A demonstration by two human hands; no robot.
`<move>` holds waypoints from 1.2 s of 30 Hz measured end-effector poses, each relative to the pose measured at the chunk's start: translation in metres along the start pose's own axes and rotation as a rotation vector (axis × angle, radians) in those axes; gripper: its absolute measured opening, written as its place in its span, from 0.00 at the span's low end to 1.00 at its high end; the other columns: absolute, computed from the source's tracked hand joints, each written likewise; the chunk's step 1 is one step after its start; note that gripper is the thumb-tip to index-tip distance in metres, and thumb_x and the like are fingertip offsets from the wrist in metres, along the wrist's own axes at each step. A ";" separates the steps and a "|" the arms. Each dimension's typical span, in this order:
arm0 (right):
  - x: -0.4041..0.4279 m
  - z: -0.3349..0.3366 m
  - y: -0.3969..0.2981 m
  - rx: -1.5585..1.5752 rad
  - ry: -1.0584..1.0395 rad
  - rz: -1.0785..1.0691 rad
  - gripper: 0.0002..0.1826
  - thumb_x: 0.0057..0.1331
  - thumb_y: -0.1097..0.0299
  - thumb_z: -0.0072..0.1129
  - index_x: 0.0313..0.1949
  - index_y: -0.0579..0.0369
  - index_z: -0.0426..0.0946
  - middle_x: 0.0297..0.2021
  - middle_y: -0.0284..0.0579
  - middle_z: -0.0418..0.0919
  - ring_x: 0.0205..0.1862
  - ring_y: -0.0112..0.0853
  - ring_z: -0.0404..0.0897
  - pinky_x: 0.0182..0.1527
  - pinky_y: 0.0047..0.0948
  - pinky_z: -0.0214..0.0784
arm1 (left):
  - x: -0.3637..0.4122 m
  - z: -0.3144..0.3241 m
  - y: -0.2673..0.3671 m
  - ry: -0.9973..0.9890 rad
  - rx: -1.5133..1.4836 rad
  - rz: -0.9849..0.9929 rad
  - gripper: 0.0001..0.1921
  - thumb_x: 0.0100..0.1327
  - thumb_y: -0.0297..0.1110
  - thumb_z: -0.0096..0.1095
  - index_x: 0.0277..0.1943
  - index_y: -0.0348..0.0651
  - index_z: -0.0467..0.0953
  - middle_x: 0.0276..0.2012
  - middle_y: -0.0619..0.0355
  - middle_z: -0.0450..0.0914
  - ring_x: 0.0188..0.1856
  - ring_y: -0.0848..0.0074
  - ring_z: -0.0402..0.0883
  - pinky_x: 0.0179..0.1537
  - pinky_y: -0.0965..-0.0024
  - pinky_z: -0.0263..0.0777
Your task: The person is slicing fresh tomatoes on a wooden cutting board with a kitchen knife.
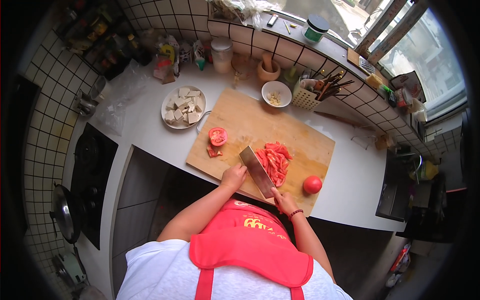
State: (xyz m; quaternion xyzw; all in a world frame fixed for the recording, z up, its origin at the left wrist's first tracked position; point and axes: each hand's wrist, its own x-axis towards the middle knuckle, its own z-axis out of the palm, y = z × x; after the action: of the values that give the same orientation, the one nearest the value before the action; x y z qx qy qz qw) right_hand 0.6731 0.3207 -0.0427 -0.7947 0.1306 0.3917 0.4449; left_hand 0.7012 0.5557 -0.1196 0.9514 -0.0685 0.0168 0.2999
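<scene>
My right hand (286, 203) grips a cleaver (258, 173) by its handle end, its broad blade lying over a wooden cutting board (240, 108). Against the blade's right side is a heap of sliced tomato (275, 161). My left hand (234, 177) is curled with fingers closed beside the blade's left edge, over the board's near side; I see nothing in it. A tomato half (218, 136) rests cut face up on the board's left, with small tomato scraps (214, 151) just below it. One whole tomato (312, 185) sits at the board's right corner.
Left of the board stands a plate of tofu cubes (184, 107). A white bowl of garlic cloves (276, 94) is at the board's far edge. Behind are a mortar (268, 69), a lidded jar (222, 54) and a chopstick holder (305, 95). A cooktop (93, 165) lies left, a sink (392, 195) right.
</scene>
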 end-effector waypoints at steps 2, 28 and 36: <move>0.006 -0.005 0.010 0.022 0.070 0.027 0.35 0.64 0.37 0.44 0.17 0.61 0.68 0.13 0.38 0.67 0.13 0.26 0.66 0.17 0.26 0.60 | 0.004 0.002 -0.009 -0.023 0.099 -0.030 0.05 0.52 0.31 0.62 0.30 0.44 0.72 0.28 0.54 0.73 0.32 0.60 0.76 0.33 0.60 0.72; -0.030 -0.007 0.005 -0.058 0.217 -0.173 0.33 0.69 0.46 0.38 0.19 0.64 0.71 0.13 0.50 0.70 0.15 0.40 0.71 0.25 0.37 0.68 | 0.056 0.008 0.003 -0.266 -0.575 -0.559 0.23 0.50 0.41 0.67 0.47 0.39 0.75 0.39 0.48 0.81 0.42 0.61 0.81 0.45 0.66 0.73; -0.012 0.027 -0.005 -0.453 0.389 -0.147 0.35 0.69 0.43 0.34 0.22 0.64 0.75 0.23 0.65 0.75 0.31 0.56 0.76 0.36 0.48 0.66 | 0.051 0.026 0.006 -0.247 -0.444 -0.613 0.31 0.45 0.44 0.68 0.49 0.35 0.68 0.42 0.46 0.79 0.48 0.59 0.77 0.50 0.64 0.71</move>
State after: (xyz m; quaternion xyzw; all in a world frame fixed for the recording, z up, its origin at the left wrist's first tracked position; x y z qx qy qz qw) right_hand 0.6544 0.3432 -0.0391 -0.9411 0.0649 0.2182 0.2502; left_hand 0.7505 0.5299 -0.1341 0.8346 0.1810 -0.2035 0.4789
